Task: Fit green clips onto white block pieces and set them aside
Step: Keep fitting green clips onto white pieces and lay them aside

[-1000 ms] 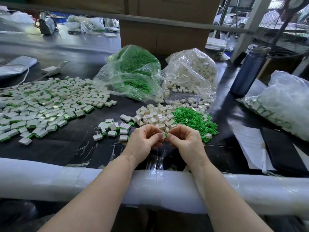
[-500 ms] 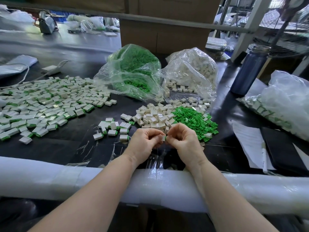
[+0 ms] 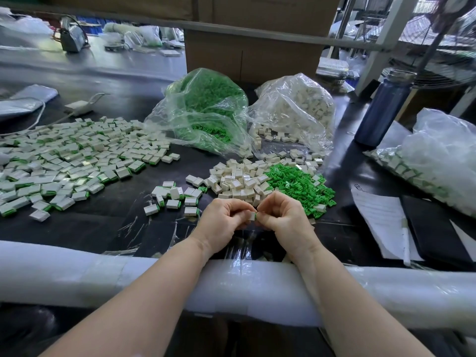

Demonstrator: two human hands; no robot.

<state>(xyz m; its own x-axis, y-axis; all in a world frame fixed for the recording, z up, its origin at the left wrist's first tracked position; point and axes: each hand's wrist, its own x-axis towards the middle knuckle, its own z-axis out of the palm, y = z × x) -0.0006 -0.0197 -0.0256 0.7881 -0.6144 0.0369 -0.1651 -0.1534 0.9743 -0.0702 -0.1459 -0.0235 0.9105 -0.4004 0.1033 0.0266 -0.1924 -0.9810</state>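
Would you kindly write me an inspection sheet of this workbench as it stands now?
Surface: dark table, padded front rail.
Job's things: loose white blocks beside loose green clips; finished pieces spread at left; bag of clips, bag of blocks.
Clutter: blue bottle, papers, pen, another bag.
Grippers: left hand and right hand pinch one block with clip.
Cables: white cord, adapter.
Surroundings: cardboard box, fan.
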